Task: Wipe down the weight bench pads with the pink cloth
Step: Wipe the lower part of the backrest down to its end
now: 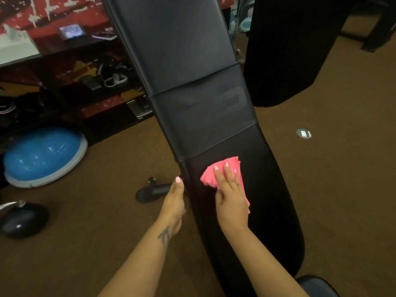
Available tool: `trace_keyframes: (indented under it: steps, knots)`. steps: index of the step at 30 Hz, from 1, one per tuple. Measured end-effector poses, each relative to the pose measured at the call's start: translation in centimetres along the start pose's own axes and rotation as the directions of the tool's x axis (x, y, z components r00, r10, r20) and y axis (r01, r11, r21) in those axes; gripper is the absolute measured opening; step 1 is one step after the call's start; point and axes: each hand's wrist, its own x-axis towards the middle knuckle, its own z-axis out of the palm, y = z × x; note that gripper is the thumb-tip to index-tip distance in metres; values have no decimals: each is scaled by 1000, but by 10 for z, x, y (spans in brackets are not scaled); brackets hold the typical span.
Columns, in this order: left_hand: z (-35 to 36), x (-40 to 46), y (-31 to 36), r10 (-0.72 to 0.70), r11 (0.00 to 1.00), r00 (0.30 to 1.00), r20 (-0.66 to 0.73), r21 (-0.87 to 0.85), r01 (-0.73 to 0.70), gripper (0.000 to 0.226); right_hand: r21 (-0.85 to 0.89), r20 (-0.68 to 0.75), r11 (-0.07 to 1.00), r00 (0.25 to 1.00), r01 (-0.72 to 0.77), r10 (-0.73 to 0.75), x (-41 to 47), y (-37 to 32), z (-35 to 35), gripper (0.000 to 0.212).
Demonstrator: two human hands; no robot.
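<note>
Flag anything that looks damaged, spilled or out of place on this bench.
Nothing stands out. The bench pads look intact, no tears or spills visible. The right hand presses the pink cloth flat on the nearest pad; the left hand rests at its edge.

A pink cloth (222, 179) lies on black bench pads (192, 82), near a blue dome (42, 155) on brown floor (332, 189).

A blue balance dome (44, 154) sits near a kettlebell (22, 219).
</note>
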Motion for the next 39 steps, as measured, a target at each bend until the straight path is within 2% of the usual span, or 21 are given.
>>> trace_keyframes:
  steps: [3, 6, 9, 10, 12, 13, 15, 16, 20, 26, 28, 32, 35, 39]
  knots:
    - [-3, 3, 5, -53, 998, 998, 22, -43, 54, 43, 13, 6, 1000, 1000, 25, -25, 11, -24, 8, 60]
    - [1, 5, 8, -44, 993, 997, 69, -102, 51, 29, -9, 41, 991, 990, 137, -136, 6, -42, 19, 58]
    - [3, 2, 5, -28, 996, 996, 82, -86, 35, 30, -107, 92, 938, 943, 329, -320, -19, -30, 29, 67]
    - [3, 1, 6, -41, 994, 995, 91, -97, 50, 33, -129, 108, 929, 937, 345, -333, -26, -20, 29, 71]
    - [-1, 5, 8, -70, 994, 993, 91, -74, 77, 46, -148, 97, 946, 956, 288, -276, -34, -1, 24, 77]
    - [-1, 7, 10, -60, 996, 993, 101, -64, 67, 61, -139, 88, 962, 970, 237, -226, -36, 4, 20, 78]
    - [-4, 17, 6, -40, 997, 992, 121, -62, 47, 106, -108, 83, 984, 988, 141, -132, -31, 4, 13, 75]
    - [-3, 17, 5, -33, 998, 989, 145, -51, 41, 119, -89, 88, 991, 992, 102, -95, -26, 0, 12, 72]
    - [2, 6, 15, 15, 1000, 982, 186, -24, -11, 97, -29, 64, 997, 995, 78, -76, -16, -23, 18, 64]
    - [3, 10, 6, 22, 1000, 981, 191, -1, -22, 124, -120, 178, 969, 965, 216, -193, -53, 5, 24, 81]
    - [6, 12, 4, 62, 998, 983, 174, -13, -60, 128, -149, 208, 974, 968, 172, -139, -64, 20, 18, 83]
    - [7, 18, 1, 102, 993, 985, 137, 36, -108, 132, -129, 201, 992, 979, 10, 17, -56, 27, 3, 68]
    - [6, 26, -3, 72, 995, 992, 102, 67, -79, 131, -82, 122, 997, 992, -14, 24, -43, 12, 6, 67]
    - [9, 22, -3, 96, 990, 992, 83, 100, -104, 140, -47, 172, 998, 984, 52, -43, -47, -3, 15, 67]
